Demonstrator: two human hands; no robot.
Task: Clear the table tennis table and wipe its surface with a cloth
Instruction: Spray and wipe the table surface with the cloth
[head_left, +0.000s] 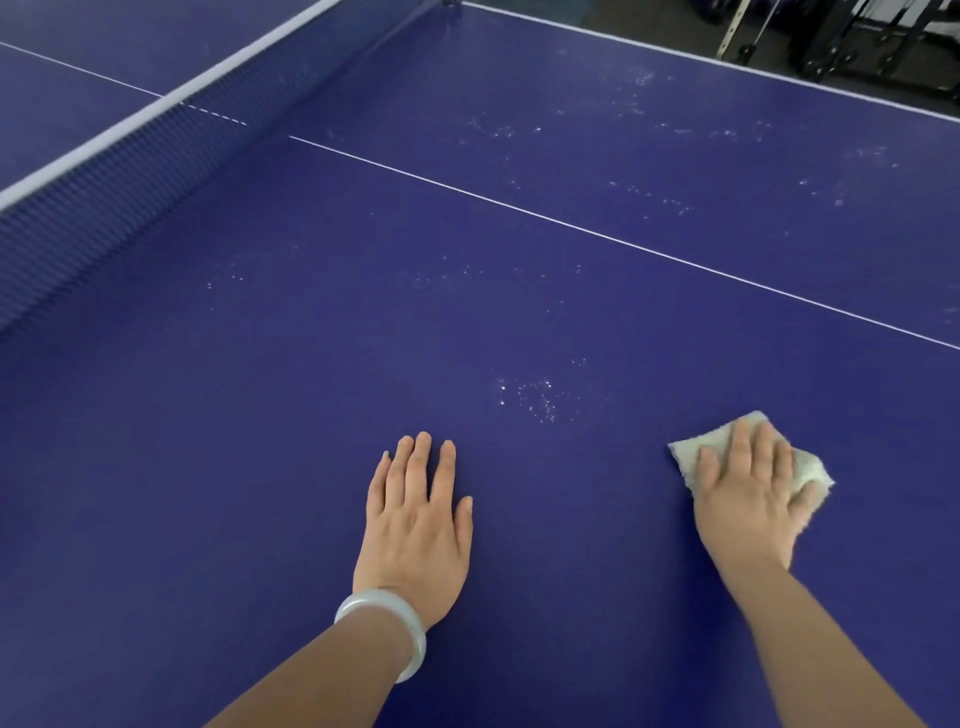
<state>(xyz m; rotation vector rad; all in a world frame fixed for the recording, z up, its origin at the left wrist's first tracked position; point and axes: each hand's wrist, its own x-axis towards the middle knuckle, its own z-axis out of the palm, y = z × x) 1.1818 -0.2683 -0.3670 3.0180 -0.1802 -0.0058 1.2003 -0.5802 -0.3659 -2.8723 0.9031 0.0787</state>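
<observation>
now, right hand (748, 499) flat atop cloth (811, 466), left hand (415, 525) flat on table (234, 441)

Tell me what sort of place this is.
Probably a gym or recreation room: a blue table tennis table with its net fills the view, and black metal equipment frames stand on the floor beyond its far edge.

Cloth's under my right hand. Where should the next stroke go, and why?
Probably slide the right hand and pale fluffy cloth forward-left over the white speck patch on the blue table tennis table; it's the nearest visible dirt.
</observation>
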